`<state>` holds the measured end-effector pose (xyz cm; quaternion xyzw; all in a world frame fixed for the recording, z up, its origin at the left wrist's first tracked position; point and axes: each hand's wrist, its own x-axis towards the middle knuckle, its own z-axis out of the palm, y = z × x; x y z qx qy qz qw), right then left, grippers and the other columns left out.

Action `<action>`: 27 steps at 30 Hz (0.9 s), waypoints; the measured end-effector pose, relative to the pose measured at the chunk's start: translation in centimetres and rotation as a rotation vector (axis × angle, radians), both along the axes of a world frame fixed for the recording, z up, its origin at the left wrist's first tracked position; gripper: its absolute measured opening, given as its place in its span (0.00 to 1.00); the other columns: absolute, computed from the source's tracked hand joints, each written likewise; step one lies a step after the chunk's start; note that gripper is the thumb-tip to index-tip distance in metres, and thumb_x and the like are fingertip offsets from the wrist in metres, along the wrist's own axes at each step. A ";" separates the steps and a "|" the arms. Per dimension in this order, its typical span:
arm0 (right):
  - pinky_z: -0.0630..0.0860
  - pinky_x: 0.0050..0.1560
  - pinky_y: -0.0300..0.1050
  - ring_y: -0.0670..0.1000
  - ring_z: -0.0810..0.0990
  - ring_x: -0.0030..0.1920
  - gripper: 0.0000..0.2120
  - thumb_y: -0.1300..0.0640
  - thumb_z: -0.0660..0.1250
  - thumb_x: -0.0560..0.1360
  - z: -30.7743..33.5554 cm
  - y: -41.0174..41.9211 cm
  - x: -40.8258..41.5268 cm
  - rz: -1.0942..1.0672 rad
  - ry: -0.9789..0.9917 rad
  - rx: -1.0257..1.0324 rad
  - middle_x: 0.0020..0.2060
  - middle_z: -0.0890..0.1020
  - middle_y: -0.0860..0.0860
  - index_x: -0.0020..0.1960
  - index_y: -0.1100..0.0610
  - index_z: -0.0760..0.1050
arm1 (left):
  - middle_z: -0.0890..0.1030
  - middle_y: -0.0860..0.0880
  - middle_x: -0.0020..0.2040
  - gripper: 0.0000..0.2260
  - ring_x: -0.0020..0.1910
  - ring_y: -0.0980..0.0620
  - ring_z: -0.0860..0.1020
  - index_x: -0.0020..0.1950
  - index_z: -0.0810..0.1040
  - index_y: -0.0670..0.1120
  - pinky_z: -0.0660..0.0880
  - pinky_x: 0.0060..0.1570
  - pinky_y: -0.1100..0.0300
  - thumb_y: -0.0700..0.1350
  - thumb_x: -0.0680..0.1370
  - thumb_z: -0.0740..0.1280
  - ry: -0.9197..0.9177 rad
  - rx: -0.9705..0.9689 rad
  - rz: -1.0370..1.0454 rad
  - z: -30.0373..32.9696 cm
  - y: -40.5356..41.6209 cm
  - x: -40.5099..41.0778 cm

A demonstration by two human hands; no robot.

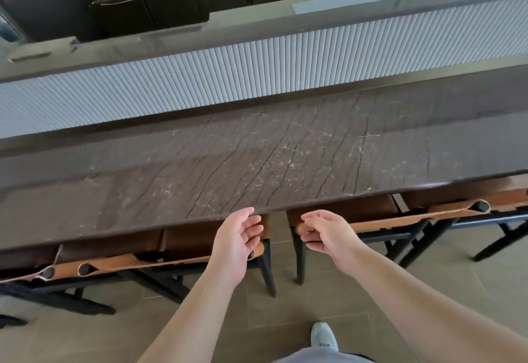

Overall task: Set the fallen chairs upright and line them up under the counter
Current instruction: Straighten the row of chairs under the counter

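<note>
Two chairs stand upright, pushed under the near edge of the dark tabletop [257, 157]: the left chair [183, 248] at 7 o'clock and the right chair [371, 219] at 4 o'clock. A strip of tile floor [281, 251] shows between them. The left hand [237, 239] and right hand [325, 234] are apart, fingers loose, holding nothing, just by the chair corners. A shoe [324, 334] stands on the floor at 6 o'clock.

Left hand [238, 238]: palm turned inward, fingers loosely curled, holding nothing.
Right hand [325, 232]: palm turned inward toward the left one, fingers loosely curled, holding nothing.
Arms: both bare forearms reach forward, hands near each other but apart.
</note>
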<state>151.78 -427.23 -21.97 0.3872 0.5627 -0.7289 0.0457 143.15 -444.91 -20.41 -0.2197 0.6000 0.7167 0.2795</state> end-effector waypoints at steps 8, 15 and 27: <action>0.77 0.36 0.40 0.48 0.83 0.39 0.06 0.57 0.65 0.79 -1.3 4.1 0.3 0.060 -0.029 -0.034 0.43 0.86 0.53 0.51 0.54 0.80 | 0.87 0.49 0.43 0.08 0.37 0.53 0.85 0.53 0.83 0.47 0.76 0.39 0.57 0.47 0.76 0.70 -0.064 -0.089 0.106 -1.7 2.6 2.0; 0.78 0.41 0.42 0.46 0.81 0.42 0.05 0.55 0.64 0.76 -2.3 4.3 0.3 0.281 -0.037 0.345 0.41 0.84 0.45 0.47 0.48 0.79 | 0.83 0.54 0.39 0.05 0.41 0.52 0.81 0.45 0.79 0.47 0.73 0.38 0.59 0.47 0.76 0.65 0.140 -0.491 -0.090 -2.6 1.6 1.5; 0.72 0.52 0.49 0.54 0.70 0.55 0.12 0.54 0.62 0.75 -5.0 3.0 -1.4 0.943 -0.004 1.206 0.55 0.70 0.50 0.58 0.52 0.72 | 0.74 0.54 0.58 0.16 0.59 0.50 0.69 0.64 0.74 0.55 0.69 0.55 0.54 0.50 0.76 0.65 0.622 -1.294 -0.853 -7.5 -1.6 0.8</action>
